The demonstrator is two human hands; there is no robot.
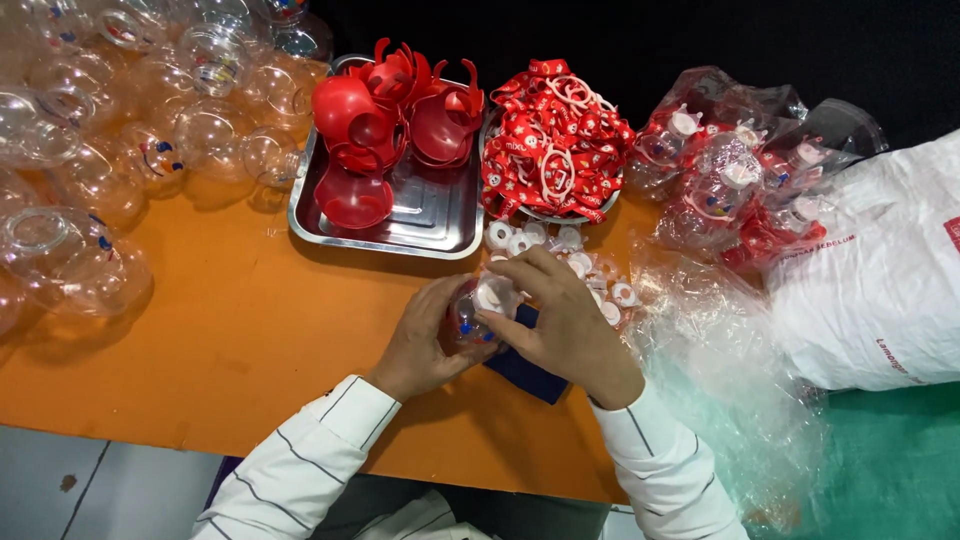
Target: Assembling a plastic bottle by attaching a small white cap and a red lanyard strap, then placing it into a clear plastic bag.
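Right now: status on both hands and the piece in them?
Left hand cups clear ball. Right hand presses white cap onto its top. Loose caps and steel tray just beyond; nothing blocking.

1. clear globe (478, 312) in left hand (425, 345) and right hand (565, 325): glossy transparent plastic, white plastic cap.
2. tray (430, 215) at table's far edge: brushed metal, reflective.
3. red bases (385, 120) in it: smooth glossy plastic.
4. red straps (555, 140): printed cloth, matt, with white plastic rings.
5. table (240, 340): orange, smooth, matt.
6. empty globes (120, 130), far left corner: clear shiny plastic.
7. bags (720, 340) at right edge: thin crinkled film; white sack (880, 290) woven, matt.
8. sleeves (300, 460): white striped cloth.
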